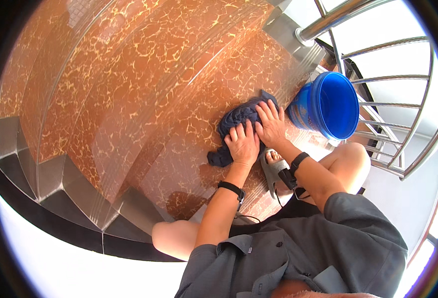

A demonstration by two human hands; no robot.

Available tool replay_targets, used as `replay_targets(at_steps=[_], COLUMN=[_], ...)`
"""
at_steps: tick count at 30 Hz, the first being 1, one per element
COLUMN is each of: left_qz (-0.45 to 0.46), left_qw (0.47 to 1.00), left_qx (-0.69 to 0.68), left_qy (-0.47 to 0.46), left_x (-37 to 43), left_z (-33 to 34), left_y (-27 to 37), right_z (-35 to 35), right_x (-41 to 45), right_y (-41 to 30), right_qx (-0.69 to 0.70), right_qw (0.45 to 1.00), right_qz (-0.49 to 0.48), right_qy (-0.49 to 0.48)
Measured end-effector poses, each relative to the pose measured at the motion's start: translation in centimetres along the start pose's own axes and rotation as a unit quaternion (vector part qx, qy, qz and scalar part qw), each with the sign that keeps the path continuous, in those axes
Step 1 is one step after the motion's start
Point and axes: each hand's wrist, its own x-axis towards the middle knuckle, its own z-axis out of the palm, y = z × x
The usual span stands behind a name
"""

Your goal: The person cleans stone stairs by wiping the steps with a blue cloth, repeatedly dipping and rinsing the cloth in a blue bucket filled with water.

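Observation:
A bunched, dark blue cloth (237, 115) lies on a brown marble-patterned stair tread (189, 130). My left hand (242, 143) presses on the cloth's near side, fingers pointing away from me. Beside it, my right hand (271, 124) bears down on the cloth's right part, with its fingers stretched over the fabric. The two hands almost touch at the thumbs. What lies under the palms is hidden. One loose end of the cloth (219, 158) trails to the left. Around the cloth the tread looks shiny, and a darker patch shows near its lower left.
A blue plastic bucket (338, 106) stands just right of my right hand, against the stainless-steel railing (386, 104). More steps (129, 63) extend up and left, with grey-and-black tiled edging (81, 201) along the wall. My sandalled foot (275, 160) rests close to the cloth.

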Motion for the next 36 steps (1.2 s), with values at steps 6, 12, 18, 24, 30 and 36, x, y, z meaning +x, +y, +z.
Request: replay_targets(at_steps=[6,12,18,24,30,36], left_qz=[0.033,-0.028,-0.031,0.129,0.138,0.098], left_qw=[0.999,0.996,0.997,0.986,0.979,0.990], left_qx=[0.032,0.080,0.070,-0.021,-0.028,0.013], left_qy=[0.023,0.020,-0.015,-0.102,-0.145,-0.104], left_x=[9.1,17.9,17.0,9.5,11.5,21.1], left_z=[1.9,2.5,2.3,1.0,0.8,3.5], left_y=[-0.5,-2.5,1.8,4.9,3.9,1.9], right_z=[1.6,0.6,-3.8,-7.6,-9.4,-6.0], right_x=[7.4,19.7,21.2,12.8,12.3,22.0], right_y=[2.5,2.5,7.5,11.4,10.8,11.4], right_qx=[0.027,-0.002,-0.111,-0.139,-0.155,-0.150], right_qw=[0.994,0.999,0.960,0.931,0.919,0.942], right_qz=[0.086,0.007,-0.166,-0.161,-0.060,-0.028], right_qy=[0.062,-0.041,-0.197,-0.296,-0.357,-0.298])
